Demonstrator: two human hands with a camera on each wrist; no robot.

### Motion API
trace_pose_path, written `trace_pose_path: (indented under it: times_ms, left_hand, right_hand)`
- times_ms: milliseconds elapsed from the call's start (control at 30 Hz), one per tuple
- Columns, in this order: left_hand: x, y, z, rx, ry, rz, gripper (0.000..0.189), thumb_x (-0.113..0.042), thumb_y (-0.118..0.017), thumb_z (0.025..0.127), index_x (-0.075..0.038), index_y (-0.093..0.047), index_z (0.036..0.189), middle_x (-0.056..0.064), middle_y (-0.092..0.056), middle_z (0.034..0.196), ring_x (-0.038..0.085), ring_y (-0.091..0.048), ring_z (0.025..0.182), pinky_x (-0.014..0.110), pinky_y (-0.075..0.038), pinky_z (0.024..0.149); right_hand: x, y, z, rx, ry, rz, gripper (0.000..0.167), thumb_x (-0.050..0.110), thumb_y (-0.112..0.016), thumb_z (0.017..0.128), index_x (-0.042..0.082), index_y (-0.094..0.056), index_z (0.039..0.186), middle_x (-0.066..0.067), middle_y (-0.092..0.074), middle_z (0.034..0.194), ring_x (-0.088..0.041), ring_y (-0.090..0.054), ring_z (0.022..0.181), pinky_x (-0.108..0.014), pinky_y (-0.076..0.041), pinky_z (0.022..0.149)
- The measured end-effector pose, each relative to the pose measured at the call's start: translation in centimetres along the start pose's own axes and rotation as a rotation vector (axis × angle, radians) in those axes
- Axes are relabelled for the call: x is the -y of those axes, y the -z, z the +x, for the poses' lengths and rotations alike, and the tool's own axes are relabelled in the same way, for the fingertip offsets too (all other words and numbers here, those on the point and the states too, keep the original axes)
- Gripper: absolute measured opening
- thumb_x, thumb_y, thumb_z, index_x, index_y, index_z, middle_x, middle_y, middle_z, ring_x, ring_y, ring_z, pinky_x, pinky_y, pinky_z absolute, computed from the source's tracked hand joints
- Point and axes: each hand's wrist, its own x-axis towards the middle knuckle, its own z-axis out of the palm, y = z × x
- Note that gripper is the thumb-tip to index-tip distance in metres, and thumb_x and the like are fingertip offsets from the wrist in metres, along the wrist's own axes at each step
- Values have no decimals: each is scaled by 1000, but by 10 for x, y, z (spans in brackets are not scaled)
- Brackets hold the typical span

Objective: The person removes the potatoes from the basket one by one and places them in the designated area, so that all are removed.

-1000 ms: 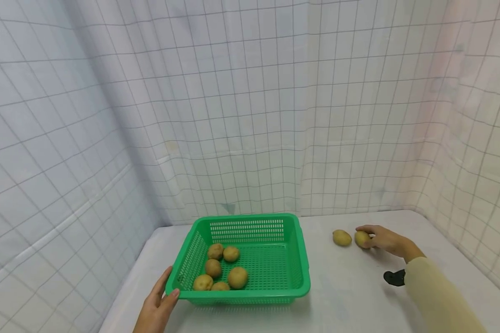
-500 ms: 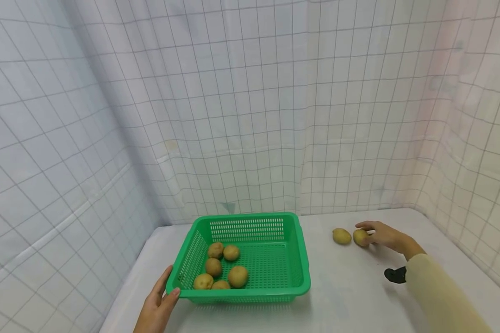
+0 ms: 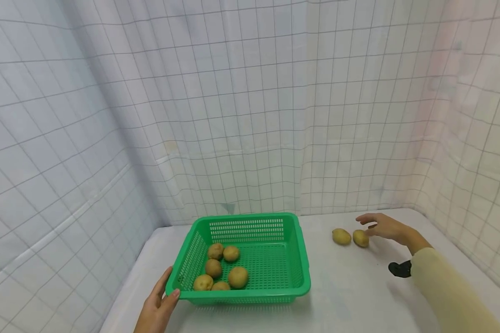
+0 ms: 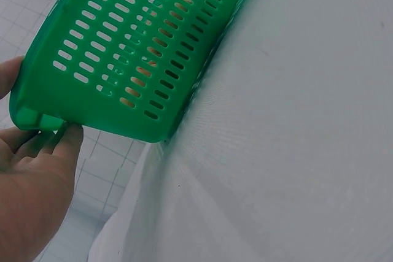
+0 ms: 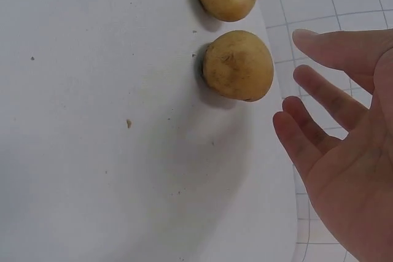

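My left hand (image 3: pixel 156 303) grips the near left corner of a green plastic basket (image 3: pixel 241 293); in the left wrist view its fingers curl under the rim, thumb on the other side. Several potatoes (image 3: pixel 238 277) lie in the left half of the basket. On the white table to the right, two more sit side by side: a left potato (image 3: pixel 341 236) and a right potato (image 3: pixel 360 238). Just above and behind the right one hovers my right hand (image 3: pixel 385 227), fingers spread and holding nothing. The right wrist view shows a gap between the fingers and that potato (image 5: pixel 238 65).
White grid-patterned sheets (image 3: pixel 241 115) hang behind the table and along both sides. Small dark crumbs (image 5: pixel 129 123) dot the white tabletop (image 3: pixel 341 296) near the loose potatoes. A black strap piece (image 3: pixel 400 268) shows at the right sleeve.
My right hand has come off the right potato, lifting up and slightly right, its fingers opening. The right potato has shifted slightly toward the left one. My left hand stays at the basket corner.
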Motion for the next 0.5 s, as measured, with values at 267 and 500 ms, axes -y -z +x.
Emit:
trace_pose_path:
  times_ms: [267, 500]
  left_hand:
    - [-2, -1, -1, -7, 2, 14, 81, -22, -56, 110, 3, -1, 164, 26, 5, 168, 47, -9, 150, 12, -42, 96]
    - [-2, 0, -2, -14, 14, 26, 80, -22, -56, 110, 2, -2, 164, 25, 5, 168, 47, -10, 150, 18, -40, 101]
  right_hand:
    - [20, -3, 6, -4, 59, 26, 51, 12, -66, 100, -5, -52, 146, -30, -43, 152, -52, -43, 135, -67, -41, 106]
    - [37, -12, 17, -5, 86, 8, 47, 13, -67, 101, 0, -56, 144, -26, -45, 152, -48, -45, 135, -61, -44, 107]
